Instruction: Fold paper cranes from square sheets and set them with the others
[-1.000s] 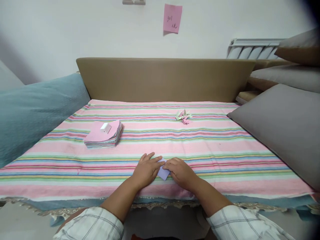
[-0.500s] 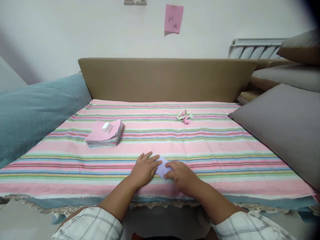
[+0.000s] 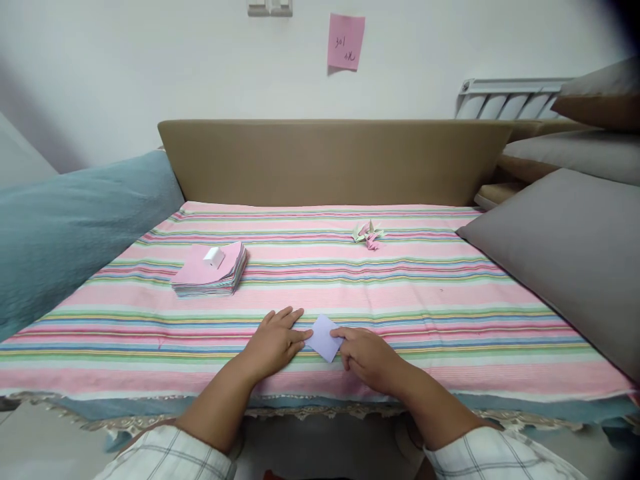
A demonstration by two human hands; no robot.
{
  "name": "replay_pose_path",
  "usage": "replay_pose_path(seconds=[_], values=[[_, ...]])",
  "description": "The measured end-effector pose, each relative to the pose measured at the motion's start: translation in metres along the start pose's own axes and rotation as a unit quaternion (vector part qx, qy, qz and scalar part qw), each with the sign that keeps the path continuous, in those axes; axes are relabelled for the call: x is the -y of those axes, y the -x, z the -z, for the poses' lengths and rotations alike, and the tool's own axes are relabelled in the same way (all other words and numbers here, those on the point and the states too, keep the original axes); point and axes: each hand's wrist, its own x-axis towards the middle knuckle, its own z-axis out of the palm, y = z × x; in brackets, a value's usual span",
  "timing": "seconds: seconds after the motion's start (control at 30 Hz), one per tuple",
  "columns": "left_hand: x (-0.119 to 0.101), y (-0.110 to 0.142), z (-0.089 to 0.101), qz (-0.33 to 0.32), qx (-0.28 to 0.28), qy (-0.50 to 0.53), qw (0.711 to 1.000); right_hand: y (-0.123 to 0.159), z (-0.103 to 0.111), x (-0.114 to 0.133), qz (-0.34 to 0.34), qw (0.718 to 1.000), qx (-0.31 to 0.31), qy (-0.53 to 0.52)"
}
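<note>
A small folded lilac paper (image 3: 325,339) lies on the striped cloth (image 3: 400,293) near its front edge, turned so that a corner points toward me. My left hand (image 3: 275,343) rests on the cloth with its fingers spread, one fingertip touching the paper's left corner. On the opposite side, my right hand (image 3: 370,358) lays its stretched index finger on the right corner. The other right fingers are curled beneath, partly hidden, and the thumb side stands apart from the index fingertip.
A stack of coloured paper sheets (image 3: 207,275) with a small white block (image 3: 214,257) on top lies at left. Folded paper figures (image 3: 369,235) in pink and pale green sit farther back. Grey cushions (image 3: 560,247) line the right side; a blue-covered bolster (image 3: 90,227) the left.
My left hand has slid left, from over the paper to its corner. The right thumb has left the paper, with the index finger still on it. More of the paper shows now.
</note>
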Motion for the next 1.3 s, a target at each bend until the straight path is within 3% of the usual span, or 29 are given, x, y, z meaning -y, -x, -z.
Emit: replay_pose_path(seconds=[0.27, 0.37, 0.5, 0.7, 1.03, 1.23, 1.3], values=[[0.002, 0.008, 0.016, -0.015, -0.027, 0.043, 0.999, -0.002, -0.001, -0.001, -0.008, 1.0, -0.004, -0.006], [-0.004, -0.002, 0.01, 0.041, -0.104, 0.07, 0.991, -0.003, -0.002, -0.001, -0.005, 1.0, -0.014, -0.005], [-0.015, -0.018, -0.009, 0.003, -0.141, 0.034, 0.989, -0.006, 0.0, 0.002, -0.011, 1.0, -0.02, 0.0], [-0.02, -0.025, -0.022, 0.018, -0.098, -0.029, 0.995, -0.007, 0.0, 0.005, -0.02, 1.0, -0.014, 0.002], [-0.012, 0.003, 0.002, -0.012, -0.013, -0.031, 0.999, -0.007, 0.001, 0.005, -0.037, 0.999, -0.015, -0.018], [-0.011, 0.01, 0.012, -0.035, -0.002, 0.004, 0.999, -0.007, -0.004, -0.001, -0.034, 0.995, -0.056, -0.07], [-0.014, 0.008, 0.012, -0.031, -0.023, 0.045, 0.998, -0.007, -0.006, -0.005, -0.03, 0.993, -0.076, -0.085]])
